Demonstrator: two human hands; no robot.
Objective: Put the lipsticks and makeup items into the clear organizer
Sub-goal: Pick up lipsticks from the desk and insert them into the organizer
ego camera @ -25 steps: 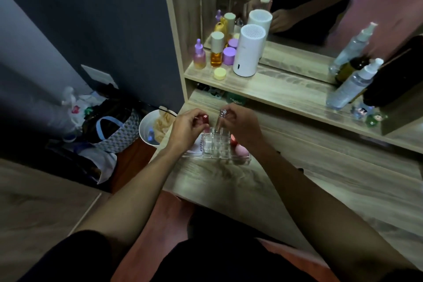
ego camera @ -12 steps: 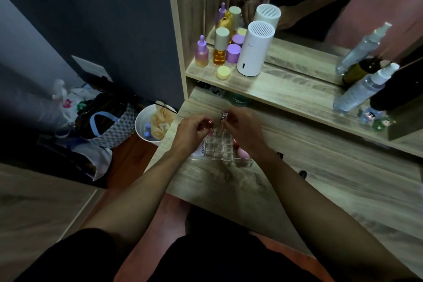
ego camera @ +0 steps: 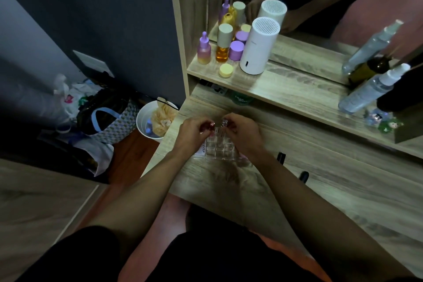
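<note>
A clear organizer [ego camera: 220,149] with a grid of small cells sits on the wooden desk [ego camera: 320,181] between my hands. My left hand [ego camera: 192,136] pinches a red-capped lipstick [ego camera: 211,124] at the organizer's far left cells. Beside it, my right hand [ego camera: 243,134] grips a silver-topped lipstick [ego camera: 223,123] standing upright over the far cells. Something pink [ego camera: 245,157] peeks out at the organizer's right side, under my right wrist. Whether the lipsticks' lower ends sit in cells is hidden by my fingers.
Two small dark items [ego camera: 281,157] [ego camera: 304,176] lie on the desk to the right. The shelf above holds purple and amber bottles [ego camera: 222,47], a white cylinder [ego camera: 259,46] and spray bottles [ego camera: 370,89]. A white bin [ego camera: 146,123] stands on the floor left of the desk.
Both hands have lowered slightly toward the organizer with their lipsticks; the silver-topped lipstick stands lower over the cells than a second ago.
</note>
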